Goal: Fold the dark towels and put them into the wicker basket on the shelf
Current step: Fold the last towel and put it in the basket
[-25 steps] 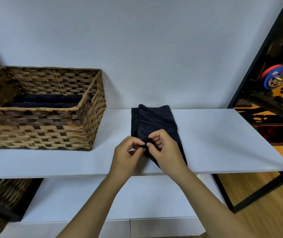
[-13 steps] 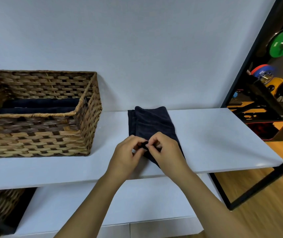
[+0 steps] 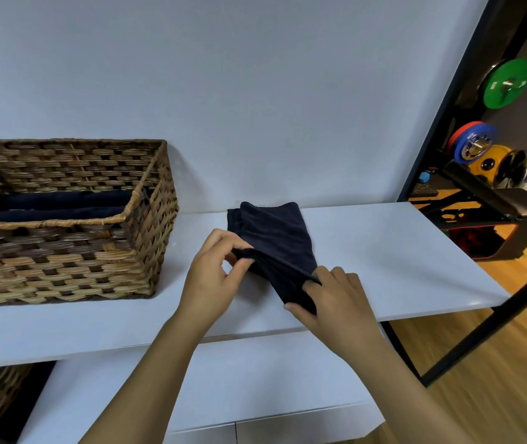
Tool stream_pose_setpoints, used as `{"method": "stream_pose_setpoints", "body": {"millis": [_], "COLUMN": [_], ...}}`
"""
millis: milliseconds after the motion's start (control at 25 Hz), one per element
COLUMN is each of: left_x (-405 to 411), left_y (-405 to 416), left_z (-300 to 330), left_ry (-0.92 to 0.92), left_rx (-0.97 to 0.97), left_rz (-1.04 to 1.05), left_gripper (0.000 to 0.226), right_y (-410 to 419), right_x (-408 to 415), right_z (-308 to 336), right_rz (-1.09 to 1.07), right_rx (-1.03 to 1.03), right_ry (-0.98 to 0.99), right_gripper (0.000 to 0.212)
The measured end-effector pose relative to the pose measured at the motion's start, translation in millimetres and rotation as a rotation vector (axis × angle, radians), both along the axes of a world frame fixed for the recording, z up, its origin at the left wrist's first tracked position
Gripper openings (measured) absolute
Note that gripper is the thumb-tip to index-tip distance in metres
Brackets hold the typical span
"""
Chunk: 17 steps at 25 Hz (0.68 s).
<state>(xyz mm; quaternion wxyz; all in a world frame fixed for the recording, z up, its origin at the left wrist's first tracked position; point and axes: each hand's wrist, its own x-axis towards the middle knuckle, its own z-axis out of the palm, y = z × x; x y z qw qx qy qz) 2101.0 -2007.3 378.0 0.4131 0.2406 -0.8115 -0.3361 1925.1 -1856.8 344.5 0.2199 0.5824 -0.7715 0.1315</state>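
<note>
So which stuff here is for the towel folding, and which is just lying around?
For the job:
dark towel, pinched by left hand and right hand
wicker basket, dark towels inside
white shelf

Just lying about:
green weight plate
blue and red plate
yellow plate

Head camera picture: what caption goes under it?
Both hands, left and right, pinch a dark towel beside the wicker basket.

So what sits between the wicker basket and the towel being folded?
Only bare white shelf separates the basket from the towel, in the head view.
</note>
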Motion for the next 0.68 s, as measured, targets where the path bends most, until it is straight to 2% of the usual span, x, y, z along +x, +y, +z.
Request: {"method": "stream_pose_setpoints", "body": {"millis": [120, 240, 400, 480, 520, 640, 680], "left_x": [3.3, 7.7, 13.2, 14.4, 15.0, 16.7, 16.5], "left_y": [-3.0, -3.4, 2.8, 5.8, 6.7, 6.9, 6.2], "left_z": [3.8, 7.0, 8.7, 8.0, 7.9, 9.5, 9.7], "left_ry": [-0.006, 0.023, 0.044, 0.045, 0.047, 0.049, 0.047], "left_rx": [-0.006, 0.061, 0.074, 0.077, 0.083, 0.087, 0.081], "left_rz": [0.042, 0.062, 0.054, 0.049, 0.048, 0.044, 0.044], "left_gripper": [0.021, 0.025, 0.029, 0.028, 0.027, 0.024, 0.023], "right_y": [8.1, 9.9, 9.7, 9.0, 8.1, 9.4, 10.1], "right_x": [-5.1, -6.6, 0.5, 3.2, 3.2, -1.4, -4.0], "right_z": [6.7, 10.2, 7.7, 6.5, 6.4, 5.8, 6.3], "right_rz": [0.030, 0.060, 0.195, 0.224, 0.229, 0.200, 0.171], "right_rx": [-0.015, -0.071, -0.081, -0.080, -0.081, -0.091, -0.089], "right_ry": [0.004, 0.015, -0.013, 0.016, 0.037, 0.073, 0.075], "right_gripper": [0.052, 0.032, 0.070, 0.073, 0.067, 0.029, 0.022]}}
